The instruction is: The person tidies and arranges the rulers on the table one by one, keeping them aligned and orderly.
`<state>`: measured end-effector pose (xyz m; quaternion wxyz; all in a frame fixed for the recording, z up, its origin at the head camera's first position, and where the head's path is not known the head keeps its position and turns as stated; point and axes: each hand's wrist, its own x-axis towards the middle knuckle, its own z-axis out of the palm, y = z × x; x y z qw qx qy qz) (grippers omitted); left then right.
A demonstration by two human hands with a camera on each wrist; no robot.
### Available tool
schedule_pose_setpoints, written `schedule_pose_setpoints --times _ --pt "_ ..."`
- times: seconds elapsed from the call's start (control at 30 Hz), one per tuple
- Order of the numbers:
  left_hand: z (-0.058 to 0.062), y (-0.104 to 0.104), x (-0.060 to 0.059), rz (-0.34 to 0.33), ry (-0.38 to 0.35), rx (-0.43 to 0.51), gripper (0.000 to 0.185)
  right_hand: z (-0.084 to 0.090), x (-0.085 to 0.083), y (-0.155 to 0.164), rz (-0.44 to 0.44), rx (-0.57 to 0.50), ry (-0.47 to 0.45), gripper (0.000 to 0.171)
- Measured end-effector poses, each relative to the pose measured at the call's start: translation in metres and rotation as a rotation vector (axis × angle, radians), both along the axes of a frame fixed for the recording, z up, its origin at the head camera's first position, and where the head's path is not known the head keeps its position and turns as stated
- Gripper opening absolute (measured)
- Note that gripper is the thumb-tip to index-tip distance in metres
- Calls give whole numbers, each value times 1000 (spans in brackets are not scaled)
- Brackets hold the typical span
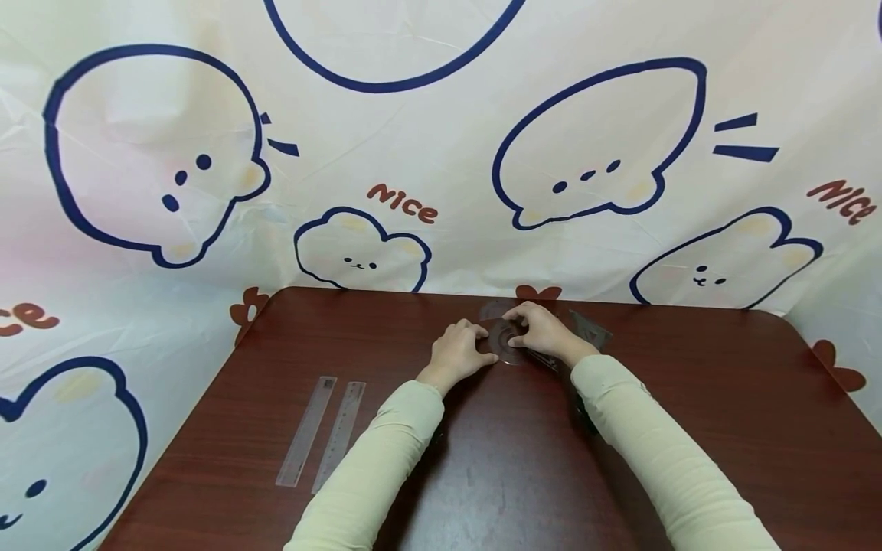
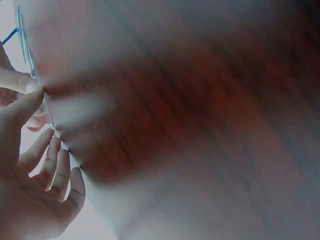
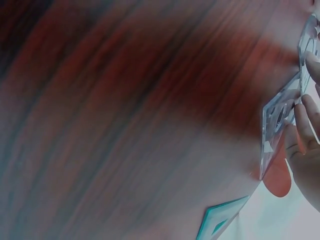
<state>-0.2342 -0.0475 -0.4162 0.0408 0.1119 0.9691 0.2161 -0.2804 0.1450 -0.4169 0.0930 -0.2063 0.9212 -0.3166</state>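
Near the table's (image 1: 496,490) far edge: clear round template (image 1: 501,341) lies flat between the hands. Left hand (image 1: 455,352), fingers spread, touches its left side, no grip. Right hand (image 1: 547,334), fingers extended, thumb on it; can't tell any pinch. Clear triangle (image 1: 589,330) beyond the right hand.

Backdrop (image 1: 455,138): pale creased sheet, navy cartoon outlines (image 1: 358,252), upper frame
Lettering (image 1: 403,203): reddish-brown "Nice", upper centre and far right
Desk (image 1: 758,398): dark reddish-brown, rounded far corners, lower frame
Light: pale glare (image 1: 485,459), lower centre
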Motion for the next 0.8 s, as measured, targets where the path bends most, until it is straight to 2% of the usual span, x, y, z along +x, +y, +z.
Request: schedule_pose_setpoints --times 0.8 --pt "0 -2 2 3 -1 25 48 -3 4 4 -41 28 16 49"
